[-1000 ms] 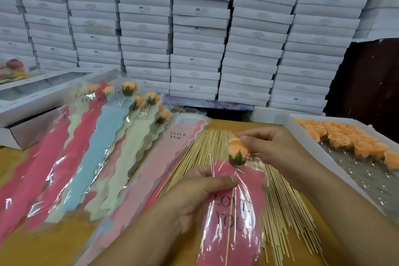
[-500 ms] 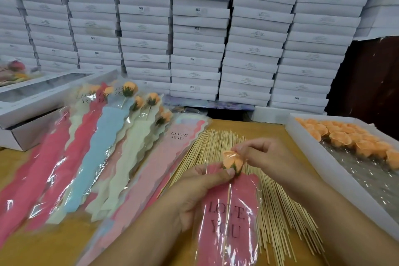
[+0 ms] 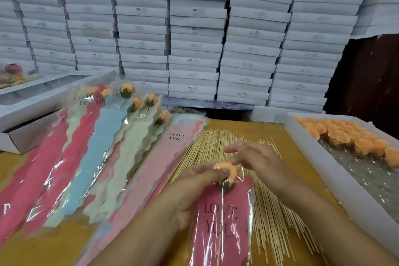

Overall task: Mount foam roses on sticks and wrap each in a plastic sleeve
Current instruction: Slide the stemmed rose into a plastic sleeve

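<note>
Sleeving step. Left hand [image 3: 194, 181] pinches rose [image 3: 226, 169] through sleeve [image 3: 220, 222] mouth, above sticks [image 3: 216, 142]; stick [image 3: 222, 203] inside sleeve. Right hand [image 3: 254, 160] at sleeve top, fingers loosely apart. Next, likely: settle rose, lay on finished pile [image 3: 90, 147].

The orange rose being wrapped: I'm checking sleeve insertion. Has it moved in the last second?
Yes. The rose has sunk toward the person, lower against the bamboo sticks, into the pink sleeve.
</note>
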Demonstrator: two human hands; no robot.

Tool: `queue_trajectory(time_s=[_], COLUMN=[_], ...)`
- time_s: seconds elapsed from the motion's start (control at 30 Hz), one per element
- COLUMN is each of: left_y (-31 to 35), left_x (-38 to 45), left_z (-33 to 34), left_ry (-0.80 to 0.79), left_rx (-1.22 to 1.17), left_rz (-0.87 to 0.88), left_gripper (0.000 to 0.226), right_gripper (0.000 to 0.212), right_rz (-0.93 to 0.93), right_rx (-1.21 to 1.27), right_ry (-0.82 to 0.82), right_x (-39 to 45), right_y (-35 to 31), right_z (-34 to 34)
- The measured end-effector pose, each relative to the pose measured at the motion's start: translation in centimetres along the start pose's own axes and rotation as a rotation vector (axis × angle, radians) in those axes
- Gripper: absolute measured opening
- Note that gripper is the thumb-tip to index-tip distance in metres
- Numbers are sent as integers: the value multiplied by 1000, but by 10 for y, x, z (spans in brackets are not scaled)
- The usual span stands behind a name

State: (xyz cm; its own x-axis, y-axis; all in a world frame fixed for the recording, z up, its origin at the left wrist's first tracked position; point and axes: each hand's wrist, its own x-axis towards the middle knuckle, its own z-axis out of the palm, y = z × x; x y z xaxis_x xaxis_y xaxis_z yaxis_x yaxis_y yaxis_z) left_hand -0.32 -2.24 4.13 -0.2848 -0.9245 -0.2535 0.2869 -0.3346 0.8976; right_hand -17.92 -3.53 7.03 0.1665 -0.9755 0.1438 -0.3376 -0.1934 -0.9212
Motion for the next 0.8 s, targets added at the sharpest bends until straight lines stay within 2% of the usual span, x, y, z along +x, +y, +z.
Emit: queue_trajectory(time_s=[0.2,0.3,0.47,0.57,0.63,0.8], left_y=[-1,-1,-1,-1,-2,-4], left_x=[1,4,7,7,8,14], left_z=[0,1,0,1,2,2], left_ry=[13,1,-3,-22,-17,1], left_rx=[59,22,-5,6,-6,9], left_rz=[12,17,3,22,26,44], left_gripper=[65,72,58,36,28,24], right_gripper=[47,41,40,26,28,33], right_rz=[-9,18,56,73,76,91], right_rx=[39,36,-12,-50,-67,-24], right_ry=[-44,-71,-124,-196,-221,-335], right_x=[-1,-1,0,0,-1,-2], right_y=[2,6,9,8,7,6], right_z=[2,2,-2,-8,-9,-4])
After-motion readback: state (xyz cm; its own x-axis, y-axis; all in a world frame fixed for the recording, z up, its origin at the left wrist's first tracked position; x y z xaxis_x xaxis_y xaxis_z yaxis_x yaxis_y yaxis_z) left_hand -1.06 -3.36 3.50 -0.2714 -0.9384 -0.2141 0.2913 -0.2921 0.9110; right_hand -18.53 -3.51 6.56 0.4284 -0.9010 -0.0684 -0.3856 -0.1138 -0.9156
